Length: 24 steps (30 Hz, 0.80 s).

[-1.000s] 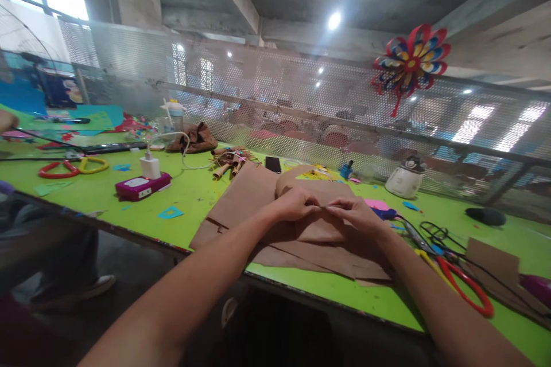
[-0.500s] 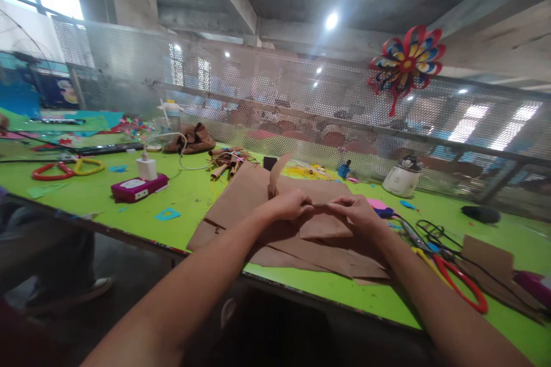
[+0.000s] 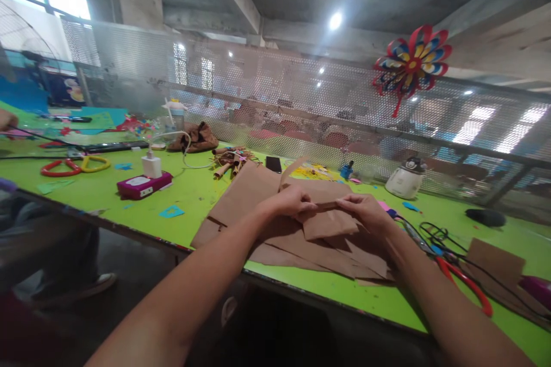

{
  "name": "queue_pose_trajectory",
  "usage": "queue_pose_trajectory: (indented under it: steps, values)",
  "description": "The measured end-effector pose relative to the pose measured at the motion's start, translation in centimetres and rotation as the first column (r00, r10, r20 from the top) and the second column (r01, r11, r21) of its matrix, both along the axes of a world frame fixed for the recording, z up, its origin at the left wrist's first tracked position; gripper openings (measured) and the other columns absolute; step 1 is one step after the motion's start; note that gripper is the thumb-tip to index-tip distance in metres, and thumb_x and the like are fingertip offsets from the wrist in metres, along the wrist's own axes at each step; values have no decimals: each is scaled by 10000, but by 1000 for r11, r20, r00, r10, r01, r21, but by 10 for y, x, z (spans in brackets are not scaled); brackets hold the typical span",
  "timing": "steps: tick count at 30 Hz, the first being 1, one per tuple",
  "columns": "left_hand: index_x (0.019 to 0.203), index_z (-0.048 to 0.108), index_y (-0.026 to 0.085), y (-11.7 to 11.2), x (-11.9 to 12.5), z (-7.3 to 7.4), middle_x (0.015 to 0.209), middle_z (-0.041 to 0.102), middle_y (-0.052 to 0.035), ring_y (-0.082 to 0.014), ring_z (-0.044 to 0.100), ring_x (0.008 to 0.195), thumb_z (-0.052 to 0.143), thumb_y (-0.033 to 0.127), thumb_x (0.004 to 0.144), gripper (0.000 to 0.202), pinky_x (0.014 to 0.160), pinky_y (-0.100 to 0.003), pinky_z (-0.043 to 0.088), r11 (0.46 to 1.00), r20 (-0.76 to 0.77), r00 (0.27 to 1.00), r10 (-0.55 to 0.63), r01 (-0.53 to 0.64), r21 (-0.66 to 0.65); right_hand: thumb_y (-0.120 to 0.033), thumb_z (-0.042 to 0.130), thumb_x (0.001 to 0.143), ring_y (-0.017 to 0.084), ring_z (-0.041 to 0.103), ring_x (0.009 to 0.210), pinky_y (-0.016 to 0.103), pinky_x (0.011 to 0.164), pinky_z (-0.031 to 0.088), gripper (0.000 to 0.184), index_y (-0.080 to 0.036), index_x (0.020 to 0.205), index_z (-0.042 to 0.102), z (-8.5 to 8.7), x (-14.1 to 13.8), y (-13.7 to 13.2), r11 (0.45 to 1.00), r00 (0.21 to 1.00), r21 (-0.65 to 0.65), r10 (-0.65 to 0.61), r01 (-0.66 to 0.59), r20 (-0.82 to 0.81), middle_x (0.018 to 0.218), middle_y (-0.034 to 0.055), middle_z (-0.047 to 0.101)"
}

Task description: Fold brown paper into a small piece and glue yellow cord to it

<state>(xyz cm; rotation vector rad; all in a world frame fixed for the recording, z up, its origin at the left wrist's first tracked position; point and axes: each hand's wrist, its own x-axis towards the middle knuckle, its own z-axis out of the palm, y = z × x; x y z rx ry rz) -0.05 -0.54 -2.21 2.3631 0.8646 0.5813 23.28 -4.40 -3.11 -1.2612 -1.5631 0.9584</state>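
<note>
My left hand (image 3: 293, 200) and my right hand (image 3: 365, 210) pinch a brown paper strip (image 3: 328, 205) between them. The strip's free end curls up behind my left hand. Beneath it lie several overlapping sheets of brown kraft paper (image 3: 247, 192), spread near the table's front edge. One small folded-looking brown piece (image 3: 329, 226) sits right below the strip. To the right of my right forearm are scissors with a red handle (image 3: 469, 287), partly covered by the arm, and another brown paper piece (image 3: 495, 261).
On the green table (image 3: 206, 206) stand a purple power strip (image 3: 144, 185) with a white charger, red-and-yellow scissors (image 3: 60, 168), rolled brown paper pieces (image 3: 232, 163), and a white bottle (image 3: 405, 179). A co-worker's hand (image 3: 6, 119) shows at far left. Black cable (image 3: 434, 232) lies at right.
My hands have drawn slightly apart along the strip, and more of it shows between the fingers. The whole view has shifted a little.
</note>
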Motion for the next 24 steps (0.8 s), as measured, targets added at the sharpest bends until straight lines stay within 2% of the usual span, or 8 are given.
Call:
queue_pose_trajectory:
  steps: [3, 6, 10, 13, 15, 18, 21, 24]
  values:
    - [603, 616, 142, 5, -1, 1, 479, 526, -2, -90, 418, 431, 538, 309, 761, 243, 468, -213, 298, 998, 36, 999, -13, 16, -57, -465, 701, 602, 77, 405, 471, 222, 469, 292, 343, -133, 663, 643, 1, 0, 0, 1000, 1000, 8, -13, 13, -5, 516, -36, 506]
    - [689, 626, 147, 5, -3, 3, 567, 578, -6, -104, 489, 459, 521, 233, 757, 152, 490, -215, 349, 967, 81, 996, -33, 52, -248, -474, 677, 631, 67, 366, 447, 215, 445, 268, 349, -128, 647, 629, 2, 1, -2, 1000, 1000, 21, 3, -3, 8, 486, -46, 459]
    - [701, 596, 143, 0, -7, 9, 526, 549, 6, -106, 507, 454, 518, 215, 764, 123, 484, -211, 373, 914, 117, 992, -42, 85, -396, -496, 660, 649, 111, 471, 501, 232, 470, 345, 352, -147, 652, 619, 3, 3, 0, 999, 999, 11, 39, -39, -30, 537, -11, 536]
    - [676, 569, 137, -3, -9, 11, 507, 519, 19, -75, 454, 440, 546, 243, 770, 143, 485, -197, 358, 895, 249, 966, -63, 165, -414, -482, 630, 695, 169, 571, 651, 281, 592, 443, 319, -167, 743, 651, 5, 2, 1, 997, 972, 4, 70, -71, -222, 679, 35, 634]
    - [684, 559, 134, -4, -9, 9, 523, 514, 22, -62, 438, 447, 568, 262, 768, 153, 494, -193, 350, 846, 360, 931, -58, 237, -478, -426, 622, 727, 179, 588, 764, 307, 698, 465, 270, -186, 846, 659, 7, 1, 0, 994, 922, 27, 112, -110, -370, 831, 48, 661]
    - [683, 535, 137, -5, -9, 1, 514, 475, 34, -58, 428, 452, 605, 276, 753, 171, 495, -192, 340, 723, 481, 876, -18, 344, -600, -317, 639, 734, 166, 582, 825, 314, 751, 465, 280, -220, 997, 636, 12, -1, -4, 976, 866, 39, 209, -215, -454, 983, 38, 643]
    - [703, 514, 152, -5, -8, -7, 549, 470, 38, -68, 455, 482, 635, 286, 731, 183, 507, -200, 354, 588, 542, 840, 30, 424, -689, -322, 591, 778, 151, 582, 782, 312, 729, 468, 288, -245, 1055, 613, 14, -1, -7, 954, 816, 75, 289, -291, -501, 960, 30, 640]
    - [755, 523, 157, -2, -7, -10, 633, 514, 20, -80, 491, 539, 637, 308, 732, 191, 551, -217, 380, 526, 546, 836, 56, 440, -727, -321, 559, 796, 159, 588, 790, 333, 759, 460, 286, -237, 1066, 601, 14, -3, -7, 939, 775, 111, 332, -325, -539, 945, 38, 641]
